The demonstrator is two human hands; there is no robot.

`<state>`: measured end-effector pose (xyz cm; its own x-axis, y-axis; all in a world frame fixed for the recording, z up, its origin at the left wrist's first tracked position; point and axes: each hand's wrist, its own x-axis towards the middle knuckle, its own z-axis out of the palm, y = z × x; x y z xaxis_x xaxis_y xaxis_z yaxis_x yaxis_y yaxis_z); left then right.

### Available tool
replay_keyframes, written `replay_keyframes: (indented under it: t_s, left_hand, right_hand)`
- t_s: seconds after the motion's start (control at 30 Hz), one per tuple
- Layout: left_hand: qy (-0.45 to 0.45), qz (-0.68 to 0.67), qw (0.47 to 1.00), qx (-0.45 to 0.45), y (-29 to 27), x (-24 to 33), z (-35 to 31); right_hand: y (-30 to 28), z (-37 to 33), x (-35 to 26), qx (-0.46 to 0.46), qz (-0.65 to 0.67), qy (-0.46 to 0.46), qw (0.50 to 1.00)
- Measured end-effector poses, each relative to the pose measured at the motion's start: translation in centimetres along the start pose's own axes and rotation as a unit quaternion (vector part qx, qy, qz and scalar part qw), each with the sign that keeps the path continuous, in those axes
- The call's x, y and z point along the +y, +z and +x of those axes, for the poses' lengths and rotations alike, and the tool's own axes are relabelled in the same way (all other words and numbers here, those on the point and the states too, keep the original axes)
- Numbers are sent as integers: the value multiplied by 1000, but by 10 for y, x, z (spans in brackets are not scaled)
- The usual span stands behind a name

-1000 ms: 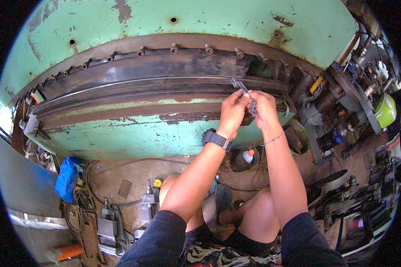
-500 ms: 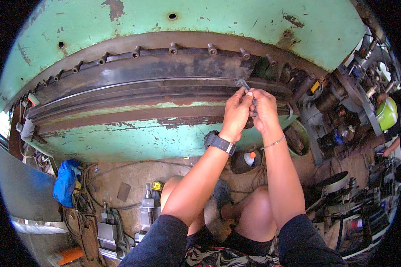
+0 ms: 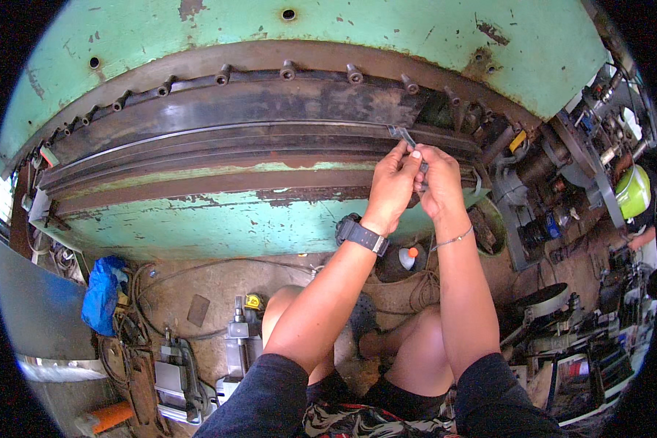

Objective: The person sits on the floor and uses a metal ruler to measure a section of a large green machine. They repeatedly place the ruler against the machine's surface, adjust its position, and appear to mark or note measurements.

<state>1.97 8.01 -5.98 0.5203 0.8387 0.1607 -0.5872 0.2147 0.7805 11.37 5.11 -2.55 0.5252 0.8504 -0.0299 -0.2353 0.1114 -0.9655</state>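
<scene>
Both hands meet in front of the right part of a long dark die bar [image 3: 270, 139] on a large green press machine [image 3: 168, 226]. They hold a small bent grey metal strip [image 3: 404, 136], whose upper end rises beyond the fingertips close to the bar. My left hand [image 3: 392, 188] pinches it between thumb and fingers; a black watch is on that wrist. Fingers of my right hand [image 3: 441, 182] close round its lower part, which they mostly hide. Above the bar runs a dark blade [image 3: 270, 102] held by a row of bolts [image 3: 287, 71].
Below on the floor lie a yellow tape measure [image 3: 253, 301], grey metal vises [image 3: 174, 382], cables and a blue bag [image 3: 104, 296]. A bottle with an orange cap [image 3: 407, 257] stands beneath my forearms. Machinery crowds the right, where another person's hand [image 3: 641, 239] shows beside a lime-green rounded object [image 3: 633, 191].
The view has shifted slightly. Both hands keep their grip on the metal strip, and its upper end now shows a little more clearly, tilted beside the bar.
</scene>
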Motion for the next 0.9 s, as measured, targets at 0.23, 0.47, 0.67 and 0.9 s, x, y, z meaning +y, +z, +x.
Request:
replay_keyframes:
  t_s: [0.23,0.47,0.67,0.9]
  left_hand:
    - [11,1,1000,2,4,0,-4]
    - [10,11,1000,1,2,5,-1]
    - [12,23,1000,14,2,0,-2]
    - [17,38,999,0,-1,2,-3]
  right_hand:
    - [0,-5,-3,1,0,1,1000]
    - [4,-5,-7,4,0,1,1000]
    - [2,-2,0,6,4,0,1000]
    - [1,-3,2,4,9,-18,1000]
